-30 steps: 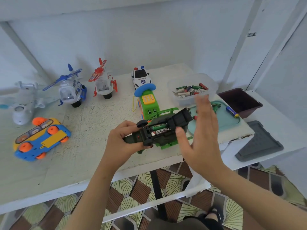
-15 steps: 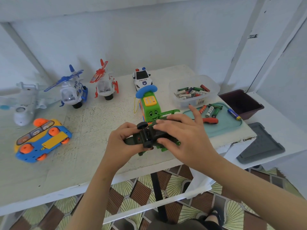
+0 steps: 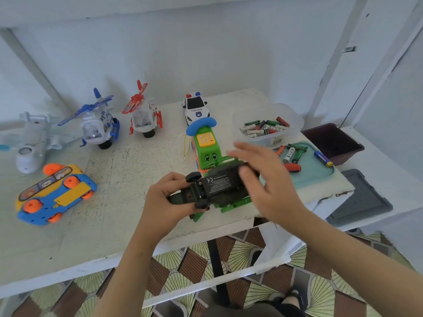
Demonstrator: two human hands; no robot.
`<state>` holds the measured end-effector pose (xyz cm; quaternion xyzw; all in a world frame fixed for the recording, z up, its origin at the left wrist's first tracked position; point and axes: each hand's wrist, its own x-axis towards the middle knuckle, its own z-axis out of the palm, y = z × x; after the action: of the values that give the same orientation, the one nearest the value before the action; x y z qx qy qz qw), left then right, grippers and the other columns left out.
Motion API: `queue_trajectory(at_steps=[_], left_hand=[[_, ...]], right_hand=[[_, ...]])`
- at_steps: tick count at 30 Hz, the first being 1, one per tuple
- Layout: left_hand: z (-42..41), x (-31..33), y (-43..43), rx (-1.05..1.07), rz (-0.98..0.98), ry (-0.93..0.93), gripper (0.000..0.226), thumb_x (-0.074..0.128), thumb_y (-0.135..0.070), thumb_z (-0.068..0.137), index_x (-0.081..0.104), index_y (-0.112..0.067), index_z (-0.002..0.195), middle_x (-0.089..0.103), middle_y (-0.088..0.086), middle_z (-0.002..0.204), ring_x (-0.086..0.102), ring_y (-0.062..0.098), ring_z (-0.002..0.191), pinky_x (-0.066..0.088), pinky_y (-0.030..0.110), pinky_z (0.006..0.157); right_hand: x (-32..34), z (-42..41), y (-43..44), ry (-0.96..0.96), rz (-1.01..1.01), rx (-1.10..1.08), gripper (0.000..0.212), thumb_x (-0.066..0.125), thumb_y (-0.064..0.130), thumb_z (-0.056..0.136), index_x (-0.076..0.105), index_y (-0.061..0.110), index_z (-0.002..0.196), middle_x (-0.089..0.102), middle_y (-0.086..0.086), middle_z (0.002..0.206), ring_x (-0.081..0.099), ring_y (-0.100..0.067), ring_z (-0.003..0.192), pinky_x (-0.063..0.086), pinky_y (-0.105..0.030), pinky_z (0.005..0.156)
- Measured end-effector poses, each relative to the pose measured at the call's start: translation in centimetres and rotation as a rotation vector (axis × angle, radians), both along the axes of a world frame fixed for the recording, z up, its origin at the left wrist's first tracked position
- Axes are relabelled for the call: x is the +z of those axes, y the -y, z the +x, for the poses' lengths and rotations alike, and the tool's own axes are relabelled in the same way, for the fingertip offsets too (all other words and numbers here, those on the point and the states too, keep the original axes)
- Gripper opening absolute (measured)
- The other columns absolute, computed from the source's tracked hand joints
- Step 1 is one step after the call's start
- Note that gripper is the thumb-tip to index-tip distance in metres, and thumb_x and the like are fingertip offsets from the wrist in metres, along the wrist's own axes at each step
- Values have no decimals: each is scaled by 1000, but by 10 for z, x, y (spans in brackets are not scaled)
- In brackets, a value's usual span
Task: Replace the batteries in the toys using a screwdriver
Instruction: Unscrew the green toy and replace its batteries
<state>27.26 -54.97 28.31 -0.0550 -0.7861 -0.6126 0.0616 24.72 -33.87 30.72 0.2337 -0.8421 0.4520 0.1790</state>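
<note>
A white table with a rough, chipped top stands against a pale wall. Under it the floor has brown and yellow fan-shaped tiles. A green phone toy with a blue handset sits near the middle of the table.

Just in front of the green phone toy, both hands are up over the table. The left hand has its fingers wrapped tight round one end of a dark toy, which is turned belly up. The belly shows a flat cover with small white print. The right hand is at the toy's other end with its fingers spread wide and holding nothing. It is blurry, so I cannot tell if the thumb touches the toy. A green plastic frame lies on the table under the dark toy.

To the right of the green phone toy is a clear tub with a heap of batteries inside. Nearer and also to the right is a teal tray. It holds a few loose batteries, a blue battery and a red thing too blurry to name. Farther right are a dark brown bin and a grey lid.

Behind the green phone toy is a police car. To its left are a red helicopter, a blue helicopter, a white plane and a yellow and blue bus lying on its roof.
</note>
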Motion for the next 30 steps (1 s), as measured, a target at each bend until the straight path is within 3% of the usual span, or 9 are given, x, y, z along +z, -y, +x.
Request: queue_trajectory(at_steps=[2, 5, 9, 14, 16, 18, 23, 27, 30], left_hand=[[2, 0, -2, 8, 20, -2, 39, 88, -5, 49, 79, -19, 85, 62, -3, 80, 60, 7, 65, 55, 27, 50], [4, 1, -3, 20, 43, 0, 37, 84, -11, 49, 78, -18, 84, 62, 1, 81, 60, 5, 66, 55, 25, 51], [1, 1, -2, 25, 36, 0, 35, 84, -14, 49, 80, -27, 81, 62, 5, 85, 60, 7, 71, 56, 26, 54], [-2, 1, -3, 19, 69, 0, 39, 83, -12, 48, 79, -37, 78, 64, -9, 80, 60, 5, 69, 54, 22, 55], [-2, 1, -3, 15, 71, -4, 40, 83, -11, 48, 79, -38, 78, 65, -9, 80, 61, 4, 69, 54, 20, 55], [-2, 1, -3, 12, 73, -7, 40, 82, -10, 48, 79, -37, 78, 65, -9, 81, 61, 4, 69, 54, 20, 55], [-3, 0, -3, 11, 68, -11, 39, 83, -11, 48, 79, -36, 77, 64, -7, 80, 61, 5, 68, 55, 22, 55], [-3, -2, -1, 6, 39, -7, 41, 97, -26, 45, 79, -37, 80, 62, -7, 80, 60, 11, 71, 58, 31, 53], [-2, -3, -1, 18, 37, -9, 39, 86, -36, 45, 79, -37, 83, 63, -9, 83, 60, 11, 73, 59, 38, 55]], right_hand=[[2, -18, -14, 17, 33, -166, 36, 41, 22, 91, 64, 18, 118, 57, 11, 118, 49, -6, 112, 36, -25, 99], [-2, -42, -41, 88, 465, -431, 31, 46, 27, 87, 71, 15, 103, 66, -5, 109, 55, -27, 100, 38, -36, 86], [0, -51, -62, 430, 897, -626, 27, 52, 40, 90, 59, 16, 102, 59, -10, 110, 48, -31, 107, 34, -39, 89], [0, -54, -69, 509, 969, -613, 9, 54, 28, 87, 51, 20, 91, 51, 3, 79, 45, -22, 81, 25, -35, 80], [1, -55, -72, 510, 969, -605, 19, 56, 40, 86, 57, 21, 90, 56, 3, 81, 49, -21, 81, 27, -34, 79], [4, -54, -76, 541, 830, -561, 31, 61, 48, 84, 61, 18, 87, 61, 1, 82, 54, -19, 80, 35, -33, 78], [19, -40, -62, 378, -6, -296, 15, 68, 14, 84, 54, 14, 87, 71, 14, 74, 63, -1, 65, 50, -12, 69], [40, -30, -41, 96, -233, -215, 18, 62, 5, 89, 53, 11, 103, 70, 1, 88, 68, -1, 71, 54, -19, 72], [57, -17, -25, -124, -326, -128, 25, 55, -1, 92, 49, 4, 116, 67, -6, 91, 69, -7, 81, 54, -18, 69]])
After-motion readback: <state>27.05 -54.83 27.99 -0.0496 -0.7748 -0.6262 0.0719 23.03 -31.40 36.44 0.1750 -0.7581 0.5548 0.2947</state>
